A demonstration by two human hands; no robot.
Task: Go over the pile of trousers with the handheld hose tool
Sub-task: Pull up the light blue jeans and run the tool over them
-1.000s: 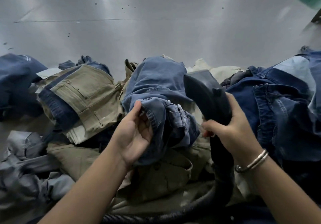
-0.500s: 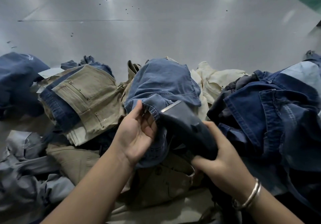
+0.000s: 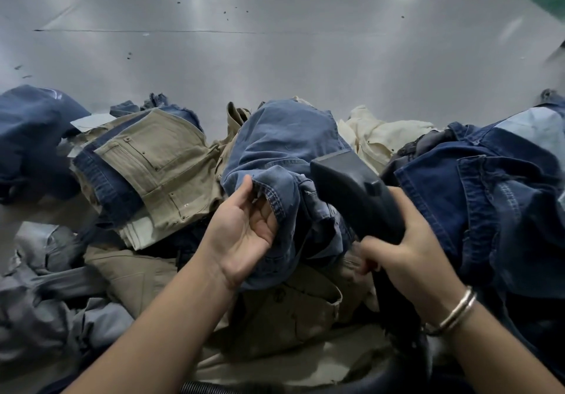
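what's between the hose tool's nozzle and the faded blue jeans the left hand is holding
Nothing visible. The right hand grips the hose tool, its flat mouth right at the faded blue jeans, while the left hand holds the waistband open beside it.

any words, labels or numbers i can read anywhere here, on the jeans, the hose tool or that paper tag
None can be read.
Pale paper tag by the khaki trousers: no print shows.
Black hose tool in the right hand: no marking visible.
Blue jeans held by the left hand: no label visible.
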